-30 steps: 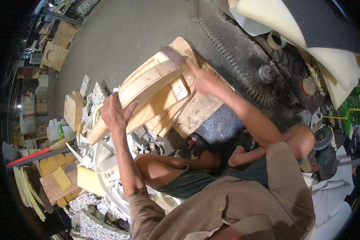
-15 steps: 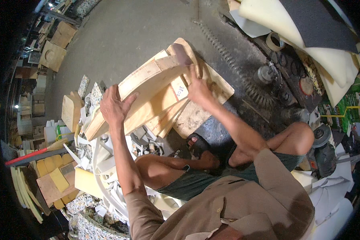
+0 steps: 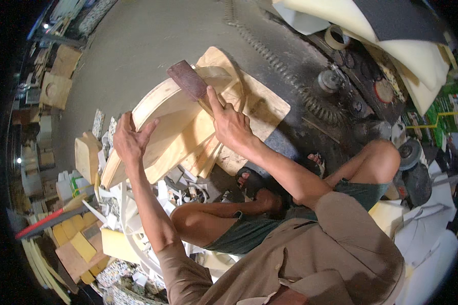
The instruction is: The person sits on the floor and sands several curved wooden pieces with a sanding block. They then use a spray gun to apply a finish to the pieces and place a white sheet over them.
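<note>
My left hand point(image 3: 132, 137) grips the near-left end of a curved, pale plywood piece point(image 3: 150, 101), its thumb on the inner side. My right hand point(image 3: 231, 127) is closed round the pale handle of a sanding block point(image 3: 185, 79) with a dark red-brown rough face, index finger stretched along it. The block lies against or just over the curved upper edge of the plywood. Beneath and beside that piece are several flat wooden pieces point(image 3: 203, 157) on a square pale board point(image 3: 269, 107). The handle is partly hidden by my fingers.
My crossed legs point(image 3: 198, 223) are below. Foam offcuts point(image 3: 119, 246) and a pale wooden block point(image 3: 86, 157) lie at left. At right are a coiled hose point(image 3: 285, 76), a tape roll point(image 3: 336, 36), a metal tool point(image 3: 328, 81), a grinder point(image 3: 414, 188) and large foam sheets point(image 3: 422, 66).
My right hand and the sanding block have moved left along the curved edge, the block turning from upright to diagonal. My left hand still grips the plywood, which now sits more tilted.
</note>
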